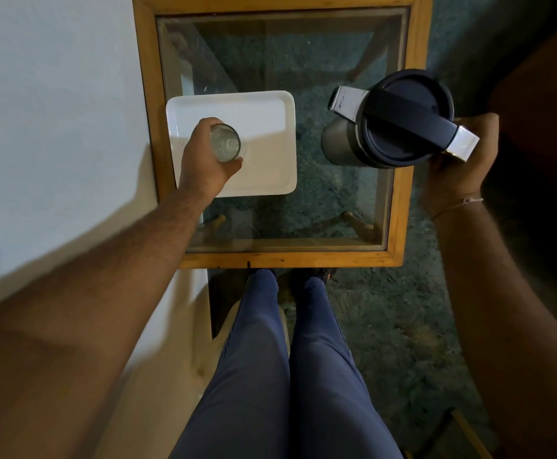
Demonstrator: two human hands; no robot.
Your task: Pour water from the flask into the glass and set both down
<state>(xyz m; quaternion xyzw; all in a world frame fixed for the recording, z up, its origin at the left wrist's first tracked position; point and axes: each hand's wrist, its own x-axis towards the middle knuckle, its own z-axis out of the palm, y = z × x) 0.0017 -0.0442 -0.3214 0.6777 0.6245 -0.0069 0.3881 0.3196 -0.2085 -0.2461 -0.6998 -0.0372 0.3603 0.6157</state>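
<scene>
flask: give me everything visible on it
The flask is a jug-style thermos seen from above: dull steel-looking body, dark navy lid, a silver spout pointing left toward the white tray, and a navy handle bar ending in a silver tip. The lid looks shut and no water is running. The right hand grips the handle end. It sits over the right side of the glass-topped table; whether its base rests on the glass or is lifted, I cannot tell.

Glass point(225, 143) over the tray point(270, 120), flask point(392, 124) to its right.
</scene>
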